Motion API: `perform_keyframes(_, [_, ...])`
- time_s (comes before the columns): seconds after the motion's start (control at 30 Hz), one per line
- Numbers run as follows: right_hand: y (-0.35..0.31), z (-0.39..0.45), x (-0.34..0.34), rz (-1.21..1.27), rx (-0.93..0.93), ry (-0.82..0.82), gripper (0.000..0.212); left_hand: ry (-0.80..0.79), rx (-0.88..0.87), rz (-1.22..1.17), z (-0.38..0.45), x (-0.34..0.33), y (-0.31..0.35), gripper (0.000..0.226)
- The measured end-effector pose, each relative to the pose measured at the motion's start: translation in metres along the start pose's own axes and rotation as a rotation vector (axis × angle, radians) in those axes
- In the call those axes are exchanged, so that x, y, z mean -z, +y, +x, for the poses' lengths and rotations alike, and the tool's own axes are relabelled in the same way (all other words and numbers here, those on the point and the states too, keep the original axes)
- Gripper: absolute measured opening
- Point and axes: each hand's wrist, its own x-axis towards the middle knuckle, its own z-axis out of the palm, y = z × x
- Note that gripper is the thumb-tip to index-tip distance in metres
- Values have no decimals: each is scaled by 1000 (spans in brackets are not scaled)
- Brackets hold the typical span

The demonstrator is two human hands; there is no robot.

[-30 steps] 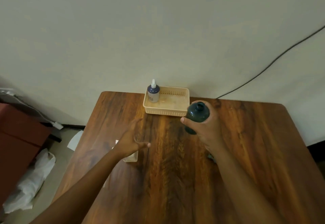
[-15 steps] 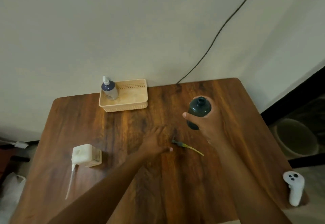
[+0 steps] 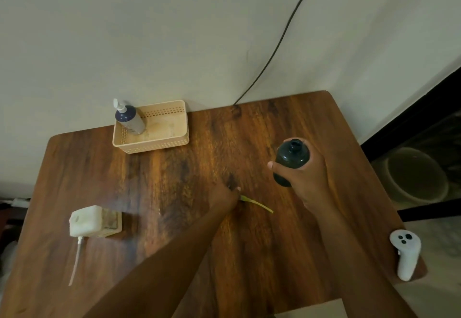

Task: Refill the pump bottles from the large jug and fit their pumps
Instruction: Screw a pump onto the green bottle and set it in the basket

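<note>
A beige perforated basket [image 3: 159,140] sits at the far edge of the wooden tabletop [image 3: 174,217], against the wall. A white controller [image 3: 406,255] lies at the near right corner. A dark cable [image 3: 279,43] runs down the wall.

Both forearms are bare to the frame's lower edge, and the left hand [image 3: 225,196] and right hand [image 3: 308,180] are bare too.

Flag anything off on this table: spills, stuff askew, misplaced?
No spill shows. The white controller sits at the table edge, its lower end past the rim, so it could fall. A loose white pump lies flat beside the white jug. The right hand holds the dark bottle uncapped; the left hand is at its pump's yellow tube.
</note>
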Motion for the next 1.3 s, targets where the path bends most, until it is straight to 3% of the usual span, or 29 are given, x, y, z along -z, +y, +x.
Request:
perform_keyframes(0.13, [8, 3, 3, -7, -8, 0, 66, 89, 85, 28, 8, -12, 12, 45])
perform_keyframes(0.3, [16, 2, 4, -12, -27, -4, 68, 77, 85, 46, 16, -16, 19, 27])
perform_keyframes(0.6, [1, -5, -18, 1, -34, -65, 64, 111, -61, -36, 16, 31, 15, 15])
perform_keyframes(0.67, [-9, -6, -30, 10, -21, -90, 65, 142, -137, -51, 13, 54, 16, 5])
perform_keyframes(0.77, [-24, -5, -50, 12, -6, -142, 68, 240, -255, -60, 9, 98, 19, 26])
perform_keyframes(0.9, [-53, -6, -85, 8, 57, -196, 66, 301, -363, -115, -6, 170, 23, 29])
perform_keyframes(1.3, [-168, -17, -189, 18, 208, -264, 68, 502, -709, -94, -100, 391, 62, 18])
